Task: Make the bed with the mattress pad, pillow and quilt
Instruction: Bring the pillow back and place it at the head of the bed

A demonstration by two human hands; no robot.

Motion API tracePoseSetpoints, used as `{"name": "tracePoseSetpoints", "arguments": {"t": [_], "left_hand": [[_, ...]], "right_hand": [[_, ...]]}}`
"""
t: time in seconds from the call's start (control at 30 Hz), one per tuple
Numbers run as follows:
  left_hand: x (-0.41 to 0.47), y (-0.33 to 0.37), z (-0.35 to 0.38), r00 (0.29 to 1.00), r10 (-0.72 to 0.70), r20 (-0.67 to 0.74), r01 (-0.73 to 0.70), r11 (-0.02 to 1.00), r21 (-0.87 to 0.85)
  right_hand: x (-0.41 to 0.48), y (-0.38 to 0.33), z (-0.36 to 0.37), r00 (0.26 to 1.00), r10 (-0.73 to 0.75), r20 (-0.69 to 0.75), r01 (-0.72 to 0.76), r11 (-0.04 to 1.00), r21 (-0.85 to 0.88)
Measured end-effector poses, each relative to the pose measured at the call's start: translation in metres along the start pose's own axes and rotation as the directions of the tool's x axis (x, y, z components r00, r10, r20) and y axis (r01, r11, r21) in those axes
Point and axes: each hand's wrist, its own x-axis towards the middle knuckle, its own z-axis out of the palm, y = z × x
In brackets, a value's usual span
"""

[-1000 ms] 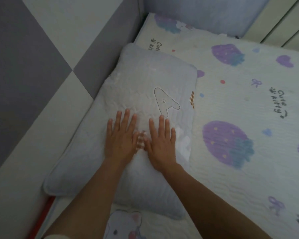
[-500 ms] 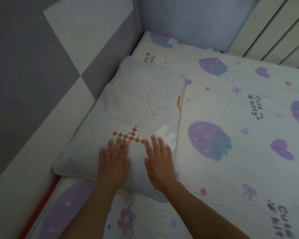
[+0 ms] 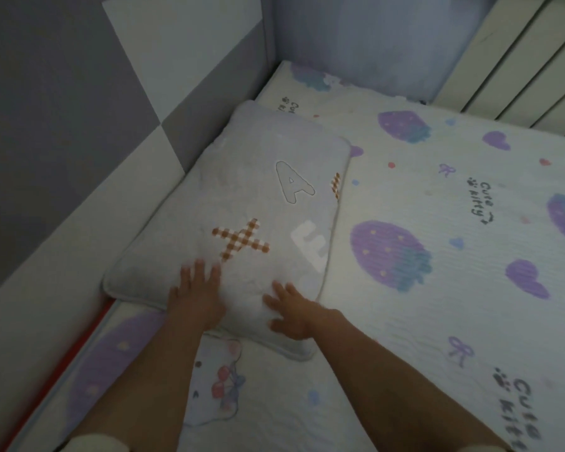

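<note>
A grey pillow [image 3: 242,203] with an "A", a checked "X" and a white letter lies along the left side of the bed, against the padded wall. Under it spreads the white mattress pad [image 3: 421,256] printed with purple strawberries, hearts and "Cute kitty" writing. My left hand [image 3: 198,295] lies flat on the pillow's near end, fingers straight. Beside it my right hand [image 3: 296,313] rests flat near the pillow's near right corner, fingers spread. No quilt is in view.
A grey and white padded wall panel [image 3: 79,125] runs along the left side, and a blue-grey padded panel [image 3: 356,37] stands at the far end. A white slatted panel [image 3: 529,60] stands at the top right. A red strip [image 3: 92,334] shows at the mattress's left edge.
Both hands have slid back along the pillow from its middle to its near end, uncovering the checked "X". The right hand's fingers have spread.
</note>
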Motion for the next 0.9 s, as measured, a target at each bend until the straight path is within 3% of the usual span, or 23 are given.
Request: {"name": "tracePoseSetpoints", "arguments": {"t": [0.03, 0.17, 0.33, 0.7, 0.9], "left_hand": [[-0.001, 0.001, -0.004, 1.0, 0.006, 0.03, -0.007, 0.999, 0.048], [-0.019, 0.02, -0.029, 0.974, 0.082, -0.21, -0.073, 0.996, 0.05], [-0.057, 0.072, -0.061, 0.919, 0.235, -0.316, -0.238, 0.971, 0.028], [-0.155, 0.158, -0.169, 0.885, 0.297, -0.359, -0.268, 0.955, 0.129], [-0.225, 0.207, -0.23, 0.766, 0.462, -0.448, -0.436, 0.884, 0.166]], "right_hand": [[-0.002, 0.001, -0.002, 0.998, -0.017, 0.059, 0.015, 0.999, 0.034], [-0.022, -0.009, -0.019, 0.983, 0.027, -0.181, 0.013, 0.977, 0.214], [-0.07, -0.008, -0.045, 0.975, 0.007, -0.222, 0.021, 0.992, 0.126], [-0.211, 0.021, -0.128, 0.913, 0.118, -0.39, -0.092, 0.992, 0.086], [-0.328, 0.026, -0.16, 0.821, 0.207, -0.532, -0.174, 0.978, 0.112]]}}
